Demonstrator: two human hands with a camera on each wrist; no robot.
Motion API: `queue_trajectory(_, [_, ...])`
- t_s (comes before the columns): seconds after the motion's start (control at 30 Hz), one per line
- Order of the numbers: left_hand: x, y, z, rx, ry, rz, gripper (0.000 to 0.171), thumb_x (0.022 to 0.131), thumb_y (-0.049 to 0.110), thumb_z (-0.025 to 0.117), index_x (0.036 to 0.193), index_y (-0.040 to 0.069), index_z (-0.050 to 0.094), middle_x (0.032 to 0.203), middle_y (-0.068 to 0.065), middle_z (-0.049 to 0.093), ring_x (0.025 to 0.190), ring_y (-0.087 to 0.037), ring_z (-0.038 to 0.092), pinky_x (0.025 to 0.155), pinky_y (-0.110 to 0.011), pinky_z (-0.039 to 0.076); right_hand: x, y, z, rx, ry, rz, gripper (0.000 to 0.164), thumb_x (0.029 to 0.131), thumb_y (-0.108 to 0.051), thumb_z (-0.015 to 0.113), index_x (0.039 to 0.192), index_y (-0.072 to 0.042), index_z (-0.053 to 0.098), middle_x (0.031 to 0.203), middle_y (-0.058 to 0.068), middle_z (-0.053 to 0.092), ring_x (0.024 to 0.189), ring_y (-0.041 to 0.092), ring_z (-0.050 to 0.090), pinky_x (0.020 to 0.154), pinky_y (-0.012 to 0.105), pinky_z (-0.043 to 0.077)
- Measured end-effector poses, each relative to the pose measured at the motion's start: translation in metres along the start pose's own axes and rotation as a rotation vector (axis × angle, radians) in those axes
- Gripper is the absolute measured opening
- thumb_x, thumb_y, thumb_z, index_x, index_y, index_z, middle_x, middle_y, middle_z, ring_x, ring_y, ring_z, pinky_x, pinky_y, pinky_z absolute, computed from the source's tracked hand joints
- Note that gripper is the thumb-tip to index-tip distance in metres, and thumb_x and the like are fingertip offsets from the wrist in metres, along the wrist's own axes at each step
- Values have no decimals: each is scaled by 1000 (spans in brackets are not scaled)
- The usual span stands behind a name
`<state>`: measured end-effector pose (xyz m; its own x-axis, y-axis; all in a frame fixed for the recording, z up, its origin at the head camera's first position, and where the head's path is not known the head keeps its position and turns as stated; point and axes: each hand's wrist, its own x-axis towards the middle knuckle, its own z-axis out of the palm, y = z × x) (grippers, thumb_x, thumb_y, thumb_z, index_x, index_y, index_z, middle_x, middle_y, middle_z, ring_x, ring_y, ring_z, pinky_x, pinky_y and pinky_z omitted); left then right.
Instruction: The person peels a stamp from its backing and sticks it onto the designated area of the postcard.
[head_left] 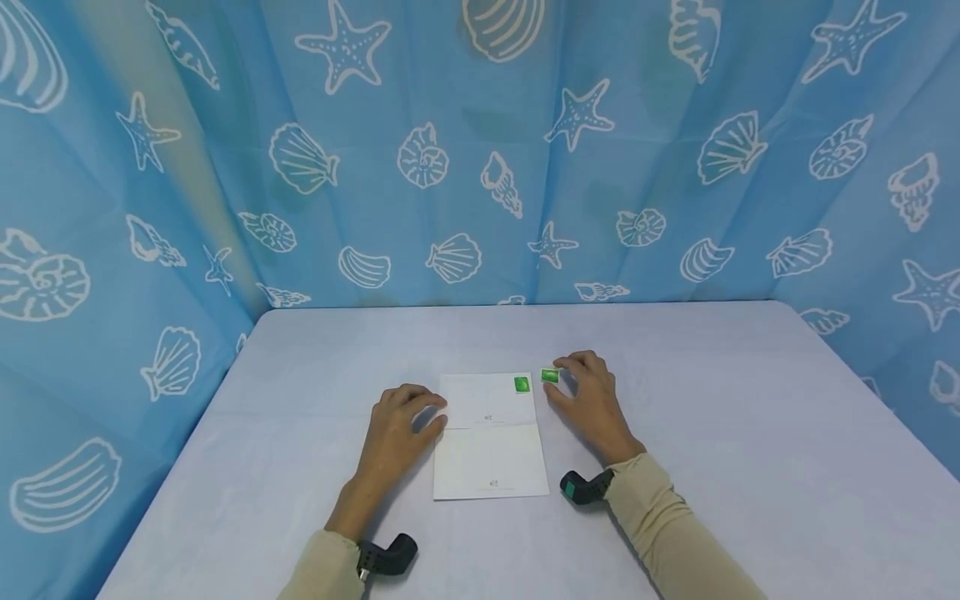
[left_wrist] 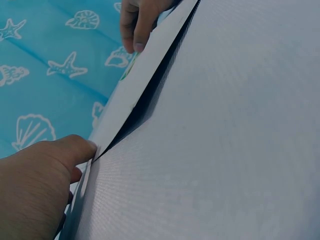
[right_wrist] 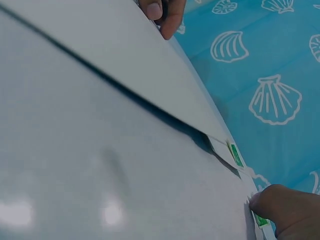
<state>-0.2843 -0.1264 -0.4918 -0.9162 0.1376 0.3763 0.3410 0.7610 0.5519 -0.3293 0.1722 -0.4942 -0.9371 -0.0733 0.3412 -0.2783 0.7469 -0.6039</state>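
Observation:
White envelope-like paper [head_left: 489, 462] lies on the table, with a line across its middle and small print on each half. A green stamp [head_left: 522, 384] is at its upper right corner. My left hand [head_left: 401, 433] rests at the paper's left edge, thumb and index finger apart and their tips right at the edge. Just off the upper right corner, my right hand [head_left: 592, 404] pinches a second green stamp [head_left: 551, 375] between thumb and index finger. The right wrist view shows the thumb [right_wrist: 280, 205] against this stamp, its other fingers mostly hidden.
A white cloth covers the table [head_left: 712, 400]. Behind and beside it hangs a blue curtain [head_left: 480, 150] with white shells and starfish. Black wrist cameras [head_left: 388, 556] sit on both forearms. One edge of the paper stands slightly raised, with dark shadow beneath it.

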Motion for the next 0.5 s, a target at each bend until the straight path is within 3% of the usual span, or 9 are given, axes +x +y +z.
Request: queue_trajectory(0.5, [4, 1, -3, -4, -18, -10, 19, 87, 20, 80, 105, 16, 76, 112, -3, 64, 115, -28, 52, 100, -49, 39, 7, 4, -4, -55, -40, 31, 38, 89, -24, 77, 117, 1, 70, 121, 17, 54, 121, 36, 45, 99, 55, 32])
